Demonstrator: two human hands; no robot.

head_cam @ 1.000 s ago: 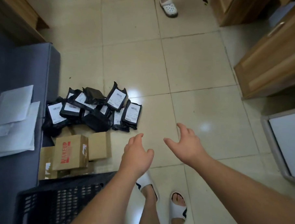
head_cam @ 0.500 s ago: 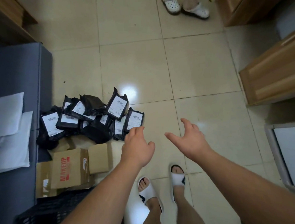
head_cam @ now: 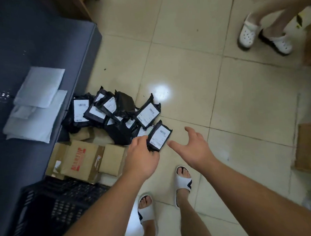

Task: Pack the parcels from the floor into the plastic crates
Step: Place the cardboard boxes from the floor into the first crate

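A pile of black parcels (head_cam: 115,116) with white labels lies on the tiled floor beside a grey couch. My left hand (head_cam: 142,157) grips the near end of the closest black parcel (head_cam: 160,135) at the pile's right edge. Just right of that parcel, my right hand (head_cam: 193,148) hovers with its fingers spread and holds nothing. A black plastic crate (head_cam: 57,204) stands at the lower left, close to my left forearm. Brown cardboard boxes (head_cam: 81,158) lie between the crate and the pile.
White padded envelopes (head_cam: 38,103) rest on the grey couch (head_cam: 32,43) at the left. Another person's feet in white clogs (head_cam: 265,36) stand at the top right. A wooden cabinet (head_cam: 309,146) edges the right side. My own feet in white slides (head_cam: 182,181) are below the hands.
I have stepped and leaned closer to the pile. My left hand reached forward and took hold of the nearest black parcel; my right hand moved in beside it, still spread.
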